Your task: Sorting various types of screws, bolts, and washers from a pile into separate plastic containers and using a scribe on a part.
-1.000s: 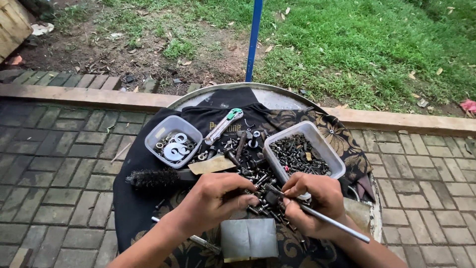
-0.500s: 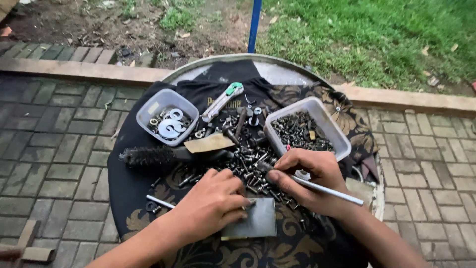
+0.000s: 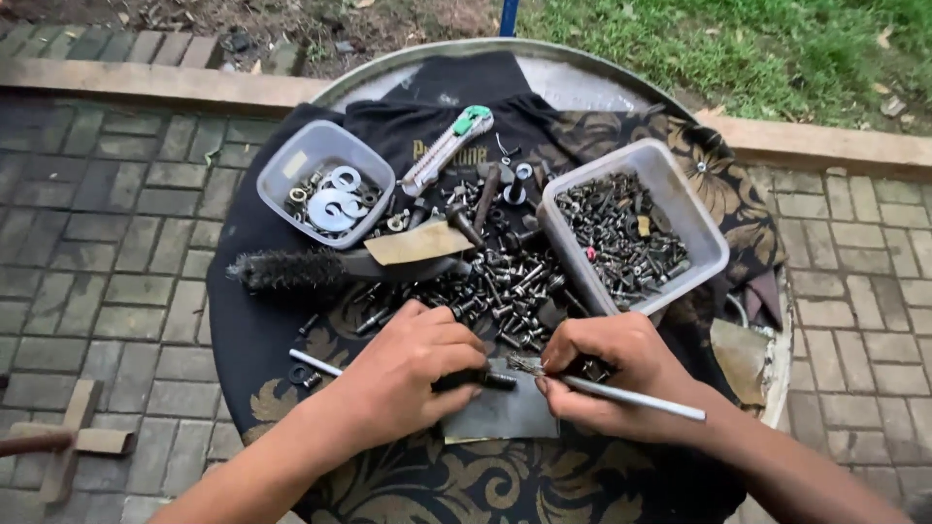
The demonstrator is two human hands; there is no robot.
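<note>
Your left hand [image 3: 413,364] grips a dark bolt [image 3: 478,379] over the grey pad [image 3: 505,412]; your right hand [image 3: 607,374] holds a thin rod [image 3: 636,399] just beside it.

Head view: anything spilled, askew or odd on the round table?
Yes. A heap of loose bolts and screws lies on the dark cloth between the small tub of washers and the larger tub of screws, not in either. Otherwise nothing stands out.
</note>
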